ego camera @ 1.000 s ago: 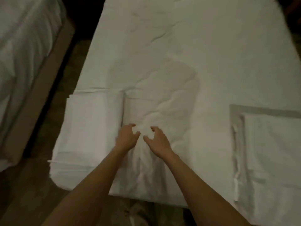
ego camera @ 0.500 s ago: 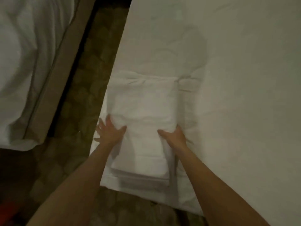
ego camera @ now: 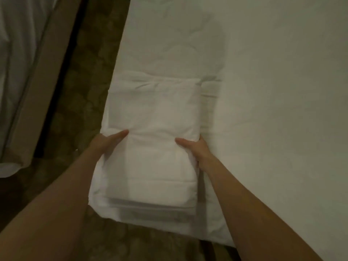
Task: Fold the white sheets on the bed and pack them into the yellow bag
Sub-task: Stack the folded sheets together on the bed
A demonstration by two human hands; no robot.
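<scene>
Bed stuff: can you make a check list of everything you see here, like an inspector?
Surface: white bed, wrinkled near the stack.
Job's things: folded white sheets stacked at the bed's near left corner; yellow bag nothing seen.
Clutter: nothing seen.
Grips: left hand holds the stack's left side, thumb on top; right hand holds its right side, thumb on top.
Cables: nothing seen.
Surroundings: second bed at left; dark patterned floor between.

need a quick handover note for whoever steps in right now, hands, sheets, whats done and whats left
Left hand: grips the left edge of the folded white sheets, thumb on top.
Right hand: grips their right edge, thumb on top.
The sheets lie stacked at the near left corner of the bed.
Done: this stack is folded.
Left: pack it into the yellow bag, which is not in view.
</scene>
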